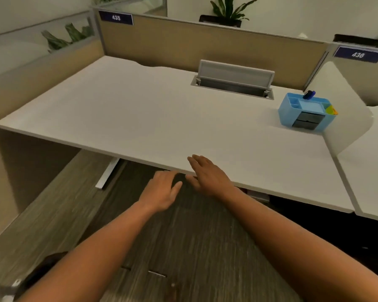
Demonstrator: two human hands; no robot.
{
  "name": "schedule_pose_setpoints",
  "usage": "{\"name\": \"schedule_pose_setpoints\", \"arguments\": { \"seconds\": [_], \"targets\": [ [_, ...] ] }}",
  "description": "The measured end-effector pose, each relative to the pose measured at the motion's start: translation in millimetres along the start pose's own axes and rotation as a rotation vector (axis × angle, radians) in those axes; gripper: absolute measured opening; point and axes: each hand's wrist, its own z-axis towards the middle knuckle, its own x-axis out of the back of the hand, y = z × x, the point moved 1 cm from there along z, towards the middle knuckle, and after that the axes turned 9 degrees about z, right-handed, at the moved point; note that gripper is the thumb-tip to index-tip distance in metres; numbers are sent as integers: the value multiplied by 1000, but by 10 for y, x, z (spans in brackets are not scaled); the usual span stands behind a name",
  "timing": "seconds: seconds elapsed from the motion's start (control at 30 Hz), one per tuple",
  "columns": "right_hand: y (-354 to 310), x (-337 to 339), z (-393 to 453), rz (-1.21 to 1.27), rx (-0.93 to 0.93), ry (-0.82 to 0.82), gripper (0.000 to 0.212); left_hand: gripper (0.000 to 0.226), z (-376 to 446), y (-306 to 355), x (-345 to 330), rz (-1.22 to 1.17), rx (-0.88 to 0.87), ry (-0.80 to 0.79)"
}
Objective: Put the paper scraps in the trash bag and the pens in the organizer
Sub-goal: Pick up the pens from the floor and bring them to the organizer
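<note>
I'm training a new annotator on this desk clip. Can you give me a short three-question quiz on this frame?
1. True or false: the blue organizer stands at the desk's far right.
2. What does the right hand hold? A) a pen B) paper C) nothing
3. Which number is on the sign above the desk's left end?

Key: 1 true; 2 C; 3 435

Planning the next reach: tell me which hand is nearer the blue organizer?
Right. The right hand rests at the desk's front edge, the left hand lower and farther from the blue organizer.
</note>
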Motion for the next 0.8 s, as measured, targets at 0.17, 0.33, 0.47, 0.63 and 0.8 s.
{"name": "schedule_pose_setpoints", "arguments": {
  "seconds": [0.17,0.33,0.47,0.63,0.8],
  "targets": [
    [-342,-525,-87,-10,53,-51,67,55,-525,-489,-141,82,101,-58],
    [-571,-1013,-108,-5,54,-126,67,55,-874,-886,-366,153,140,-102],
    [-770,-1480,-98,14,35,-163,66,55,-1115,-1284,-645,186,143,-146],
    [-919,-2253,-27,22,-18,-214,66,55,-1339,-1877,-1097,185,148,-210],
    [-918,-3155,53,55,-107,-214,67,60,-1627,-2473,-1705,141,213,-270]
  ]
}}
